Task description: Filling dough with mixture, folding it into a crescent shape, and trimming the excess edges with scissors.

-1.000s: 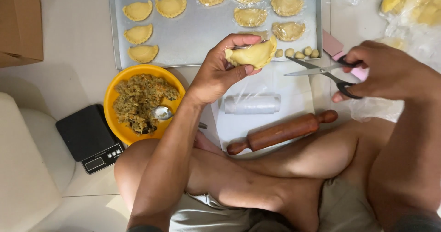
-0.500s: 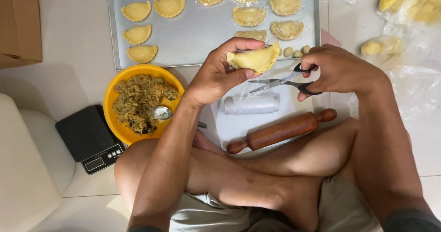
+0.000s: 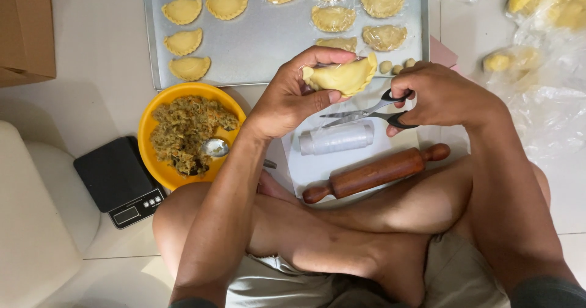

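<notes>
**Trimming a pastry over the baking tray**

Sitting cross-legged on a tiled floor, a person worked with both forearms reaching forward over the knees. The left hand (image 3: 293, 97) was curled shut around one folded, half-moon pastry (image 3: 342, 76), thumb beneath and fingertips over its top edge, holding it up in the air just above the near rim of the tray. The right hand (image 3: 442, 94) gripped a pair of black-handled scissors (image 3: 366, 111), thumb and fingers through the loops, blades slightly parted and pointing left just under the pastry.

Below the hands lay one wooden rolling pin (image 3: 375, 173) and one roll of clear plastic wrap (image 3: 336, 139) on a white board. To the left stood one orange bowl (image 3: 152, 115) of shredded filling with one spoon (image 3: 215, 147) in it, and one black kitchen scale (image 3: 119, 180) beside it.

Farther off, the metal baking tray (image 3: 268, 45) carried four bare pastries on its left and six under plastic film on its right, plus three small dough balls (image 3: 397, 67) near its right edge. More dough sat in clear bags (image 3: 543, 15) at the far right.
</notes>
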